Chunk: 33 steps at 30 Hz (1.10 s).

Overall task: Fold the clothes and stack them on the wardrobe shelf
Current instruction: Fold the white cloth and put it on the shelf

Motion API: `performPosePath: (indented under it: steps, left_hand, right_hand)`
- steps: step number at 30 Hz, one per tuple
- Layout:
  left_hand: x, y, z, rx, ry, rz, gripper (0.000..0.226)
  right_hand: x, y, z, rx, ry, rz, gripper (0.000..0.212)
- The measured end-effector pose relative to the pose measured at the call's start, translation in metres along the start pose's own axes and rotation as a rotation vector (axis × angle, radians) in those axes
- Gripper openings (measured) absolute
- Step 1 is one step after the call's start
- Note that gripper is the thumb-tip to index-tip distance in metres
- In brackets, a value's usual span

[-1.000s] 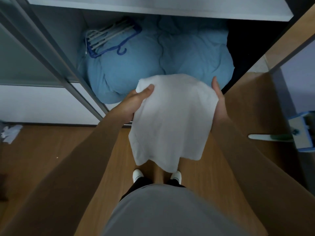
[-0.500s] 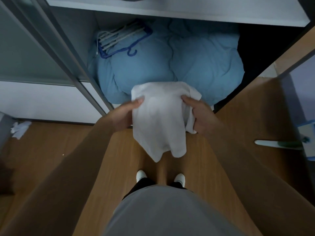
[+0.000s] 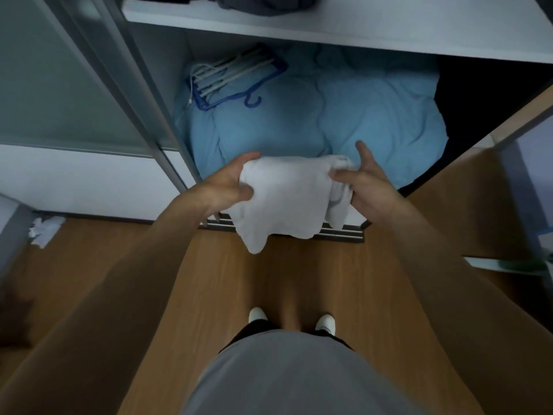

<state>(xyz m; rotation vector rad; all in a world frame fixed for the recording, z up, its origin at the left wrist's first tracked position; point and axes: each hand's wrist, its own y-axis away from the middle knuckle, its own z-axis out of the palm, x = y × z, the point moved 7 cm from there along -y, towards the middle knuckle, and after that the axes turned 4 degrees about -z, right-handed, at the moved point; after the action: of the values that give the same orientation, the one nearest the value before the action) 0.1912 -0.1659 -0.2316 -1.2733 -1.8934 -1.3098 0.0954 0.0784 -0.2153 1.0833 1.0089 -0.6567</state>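
A white garment (image 3: 284,199) hangs folded between my two hands in front of the open wardrobe. My left hand (image 3: 230,184) grips its left edge, thumb on top. My right hand (image 3: 365,181) pinches the bunched right edge between thumb and fingers, with the index finger pointing away. The garment's loose lower end droops over the wardrobe's floor rail. Above, the white wardrobe shelf (image 3: 344,31) carries dark folded clothes (image 3: 263,4) at its back edge.
A light blue duvet (image 3: 344,115) fills the wardrobe bottom, with a bundle of blue and white hangers (image 3: 233,79) on it. A sliding door frame (image 3: 134,85) stands at left. Crumpled white cloth (image 3: 45,230) lies on the wooden floor at left.
The garment went from spread wide to folded narrower as my hands came together. It is now a shorter, more compact bundle, and the view has tilted up toward the shelf.
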Motion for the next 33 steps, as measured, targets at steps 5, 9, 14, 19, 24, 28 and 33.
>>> performPosePath:
  steps: [5,9,14,19,24,28,33]
  left_hand:
    - [0.018,-0.006,-0.035,0.106,-0.192,0.058,0.074]
    - [0.031,-0.006,-0.06,0.118,-0.286,0.095,0.072]
    - [0.055,0.001,-0.085,0.11,-0.448,0.123,0.088]
    - [0.104,0.004,-0.125,0.432,-0.672,0.268,0.042]
    - [0.139,0.02,-0.167,0.718,-0.611,0.344,0.021]
    - [0.158,0.022,-0.187,0.81,-0.452,0.392,0.025]
    - [0.168,-0.002,-0.195,0.576,0.315,0.468,0.022]
  right_hand:
    - [-0.012,0.003,0.049,-0.278,0.721,0.014,0.067]
    - [-0.028,-0.006,0.063,-0.104,1.323,-0.058,0.032]
    - [-0.086,-0.015,0.065,0.029,1.192,-0.28,0.007]
    - [-0.142,-0.013,0.067,0.165,1.065,-0.47,0.028]
    - [-0.169,-0.008,0.072,0.241,0.585,-0.547,0.019]
    - [-0.187,-0.012,0.072,0.221,0.331,-0.502,0.014]
    - [-0.215,-0.027,0.077,0.256,0.224,-0.537,0.018]
